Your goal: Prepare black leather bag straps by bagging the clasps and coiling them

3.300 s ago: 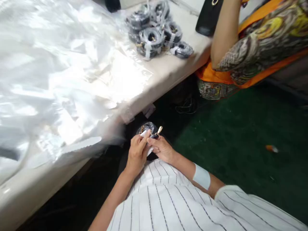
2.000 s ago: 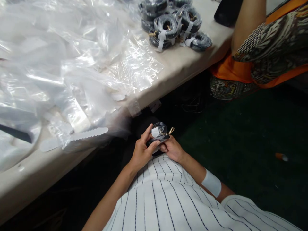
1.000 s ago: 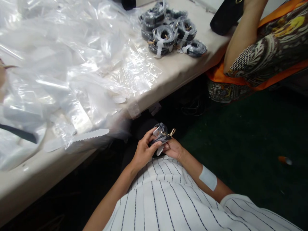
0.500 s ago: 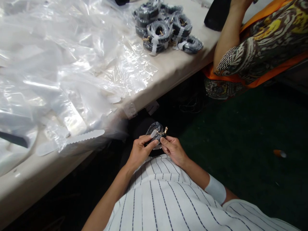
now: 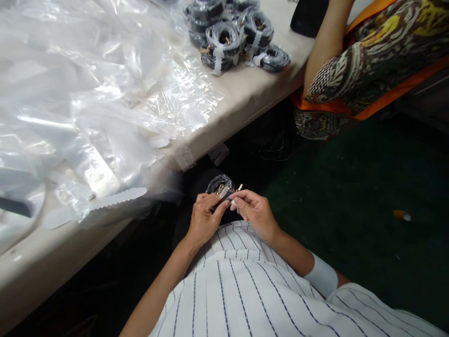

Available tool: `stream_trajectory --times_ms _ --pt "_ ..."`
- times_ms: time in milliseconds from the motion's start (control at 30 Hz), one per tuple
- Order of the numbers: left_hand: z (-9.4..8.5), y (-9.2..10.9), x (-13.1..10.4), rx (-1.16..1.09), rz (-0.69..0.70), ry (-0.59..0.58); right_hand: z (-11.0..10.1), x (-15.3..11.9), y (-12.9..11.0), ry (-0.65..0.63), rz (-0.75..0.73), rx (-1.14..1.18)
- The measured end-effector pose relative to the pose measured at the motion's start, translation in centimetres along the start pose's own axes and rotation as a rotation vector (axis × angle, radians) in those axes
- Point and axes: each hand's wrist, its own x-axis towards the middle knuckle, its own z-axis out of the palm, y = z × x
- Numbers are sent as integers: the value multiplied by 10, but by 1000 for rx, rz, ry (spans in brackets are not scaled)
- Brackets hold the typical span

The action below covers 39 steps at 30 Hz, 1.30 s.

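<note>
Close to my lap is a coiled black strap [image 5: 220, 181] in clear wrap, with gold-coloured metal hooks showing. My left hand [image 5: 205, 217] grips the coil between thumb and fingers. A white paper band [image 5: 224, 192] stands up from it beside the left fingertips. My right hand [image 5: 255, 211] is closed in a pinch at the coil's right side, on a small white piece that looks like the band's end. One gold hook [image 5: 240, 187] sticks out above the right fingers. The fingers hide the coil's lower part.
Loose clear plastic bags [image 5: 115, 93] cover the left of the table [image 5: 242, 96]. Wrapped strap coils [image 5: 224, 40] with white bands are piled at the back. A co-worker's arm [image 5: 324, 44] rests near the right table edge. An orange object [image 5: 400, 215] lies on the dark floor.
My right fingers have shifted from holding the coil's edge to pinching the white piece, with the hand raised slightly. The left hand keeps its hold. The whole view has shifted a little.
</note>
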Motion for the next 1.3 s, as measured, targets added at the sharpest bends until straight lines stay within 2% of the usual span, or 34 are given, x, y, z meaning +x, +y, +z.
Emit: stream_trajectory --times_ms 100,167,233,300,367,400,500,600,767,933,1033,1167,1300 --pt "-5 -2 -2 7 20 -26 -5 5 -4 -159 92 86" --pt "-8 -2 -3 4 47 -58 -8 6 -6 -221 74 31" --pt "-9 0 -5 3 94 -97 -10 5 -9 -197 -54 -130" --pt "-9 4 -9 -2 116 -119 -11 3 -13 -134 -259 -345" --pt "-9 10 -17 -44 80 -144 -10 -3 -19 -92 -427 -515" --pt "-8 13 -21 -85 43 -167 -9 -7 -21 -91 -457 -562" --pt "-7 17 -39 -223 -77 -256 -5 -19 -22 -183 -363 -567" --pt "-6 15 -53 -269 -149 -291 -1 -28 -12 -253 -203 -438" --pt "-9 15 -56 -221 -233 -322 4 -27 9 -91 -127 -218" --pt "-10 19 -53 -326 -249 -217 5 -22 14 -23 -80 -202" --pt "-8 21 -50 -383 -328 -133 6 -24 14 -28 -47 -228" --pt "-2 20 -45 -363 -292 -76 6 -26 14 -53 5 -231" --pt "0 18 -44 -322 -269 110 9 -26 14 -104 60 -245"
